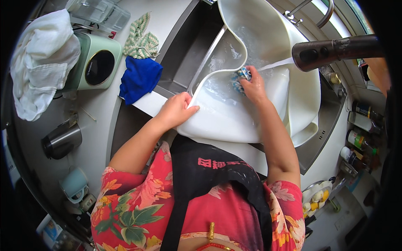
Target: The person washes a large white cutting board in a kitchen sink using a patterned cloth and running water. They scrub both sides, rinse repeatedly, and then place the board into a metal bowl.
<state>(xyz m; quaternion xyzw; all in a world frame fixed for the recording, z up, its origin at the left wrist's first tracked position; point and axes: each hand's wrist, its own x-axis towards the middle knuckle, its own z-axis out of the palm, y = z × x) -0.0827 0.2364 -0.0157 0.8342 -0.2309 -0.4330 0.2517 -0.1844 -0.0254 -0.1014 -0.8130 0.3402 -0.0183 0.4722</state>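
A large white plastic baby bathtub (226,125) lies tilted across the sink, its wavy rim facing up. My left hand (177,109) grips the tub's near left edge, thumb on the inner side and fingers around the rim. In my right hand (253,86) is a wet blue-and-white patterned cloth (239,81), pressed near the tub's inner curve. Water streams from the dark pull-out faucet head (314,56) into the tub just beyond that hand. Some water shimmers on the tub's inner surface.
The steel sink (188,47) surrounds the tub. Left on the counter are a blue cloth (139,78), a green-and-cream knitted cloth (141,40) and a mint-green appliance (105,53) with a white towel (44,62). Several bottles (361,138) line the right side, near a plate of food (316,197).
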